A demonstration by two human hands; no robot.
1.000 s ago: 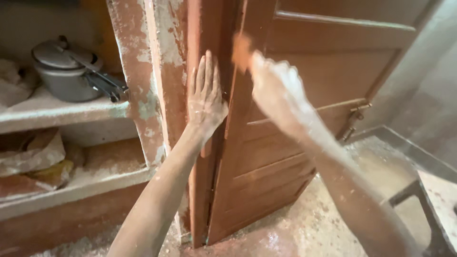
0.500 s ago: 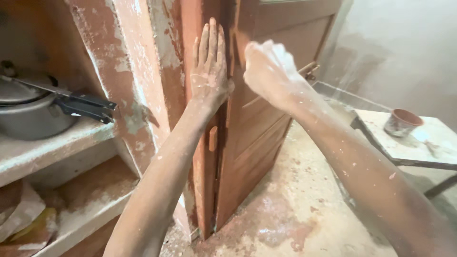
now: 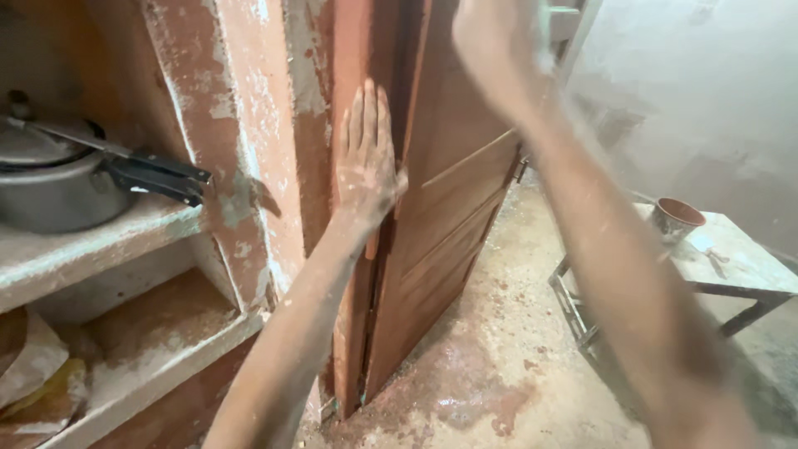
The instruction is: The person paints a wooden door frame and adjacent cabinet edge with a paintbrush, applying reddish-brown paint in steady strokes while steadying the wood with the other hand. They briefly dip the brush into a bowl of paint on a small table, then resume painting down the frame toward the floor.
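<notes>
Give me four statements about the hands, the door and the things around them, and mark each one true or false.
1. The left hand lies flat, fingers up, against the wooden door's edge. True.
2. The right hand rests on the small table. False: it is raised high in front of the door.
3. A metal pot with a black handle sits on the upper shelf. True.
4. The brown cup stands on the floor. False: it stands on the small table.

My left hand (image 3: 366,166) and right hand (image 3: 490,41) are bare and ringless, my forearms sleeveless right down the frame, all of it dusted with pale powder and flecks, the right blurred.
</notes>
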